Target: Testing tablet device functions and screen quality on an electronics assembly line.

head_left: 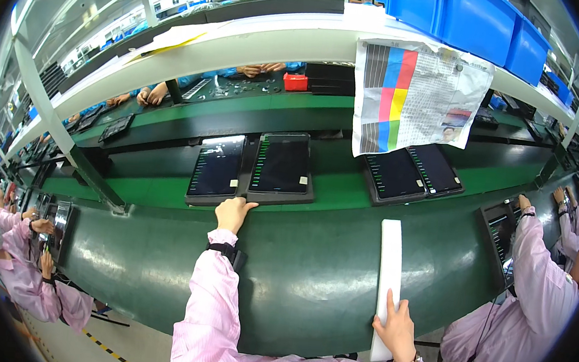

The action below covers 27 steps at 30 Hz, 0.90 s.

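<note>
My left hand [232, 214] reaches to the near edge of a black tray [214, 201] on the green conveyor, its fingers curled at that edge and its thumb out to the right. Two dark tablets lie in this tray: the left tablet [215, 168] and the right tablet [281, 163]. Both screens show green marks, and each bears a small pale sticker. My right hand [398, 331] lies over the lower part of a long white strip [390, 257], fingers spread and thumb across it. The strip rests on the dark green bench, pointing away from me.
Another tray with two tablets [393, 175] sits farther right, partly behind a hanging printed sheet [418, 99]. A white shelf [274, 33] crosses above, carrying blue bins [479, 22]. Co-workers in pink sit at left and right; a tray [499, 242] lies by the right one.
</note>
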{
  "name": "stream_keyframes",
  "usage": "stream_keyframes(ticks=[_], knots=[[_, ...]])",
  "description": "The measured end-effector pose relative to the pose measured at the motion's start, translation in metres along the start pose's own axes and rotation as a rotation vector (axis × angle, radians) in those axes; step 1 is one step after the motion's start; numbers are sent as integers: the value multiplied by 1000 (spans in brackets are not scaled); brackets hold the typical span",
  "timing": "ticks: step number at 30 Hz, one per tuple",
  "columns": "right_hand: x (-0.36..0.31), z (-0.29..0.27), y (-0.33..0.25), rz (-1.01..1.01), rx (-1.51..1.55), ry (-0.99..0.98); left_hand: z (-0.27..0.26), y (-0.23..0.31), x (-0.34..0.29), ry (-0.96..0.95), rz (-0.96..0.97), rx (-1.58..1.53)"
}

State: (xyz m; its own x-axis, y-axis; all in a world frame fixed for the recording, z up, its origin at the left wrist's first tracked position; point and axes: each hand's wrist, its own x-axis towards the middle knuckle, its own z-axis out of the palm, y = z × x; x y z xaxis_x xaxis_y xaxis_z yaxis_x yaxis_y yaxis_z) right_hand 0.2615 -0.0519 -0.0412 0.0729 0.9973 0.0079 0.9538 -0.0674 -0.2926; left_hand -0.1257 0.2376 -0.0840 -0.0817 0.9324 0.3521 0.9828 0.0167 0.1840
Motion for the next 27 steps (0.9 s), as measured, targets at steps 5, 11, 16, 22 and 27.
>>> stream_keyframes(ticks=[5, 11, 16, 22, 27], knots=[[6, 0, -14, -67, 64, -86, 9, -24, -6, 54, -28, 23], [41, 27, -49, -336, 410, -74, -16, -7, -39, -240, -52, -396], [64, 47, -88, -439, 644, -263, -19, 49, -98, -217, 121, -533], [91, 49, -75, -538, 657, -414, -38, 81, -145, -260, 357, -497], [148, 51, 8, -286, 623, -71, -25, 87, -155, -284, 406, -560]])
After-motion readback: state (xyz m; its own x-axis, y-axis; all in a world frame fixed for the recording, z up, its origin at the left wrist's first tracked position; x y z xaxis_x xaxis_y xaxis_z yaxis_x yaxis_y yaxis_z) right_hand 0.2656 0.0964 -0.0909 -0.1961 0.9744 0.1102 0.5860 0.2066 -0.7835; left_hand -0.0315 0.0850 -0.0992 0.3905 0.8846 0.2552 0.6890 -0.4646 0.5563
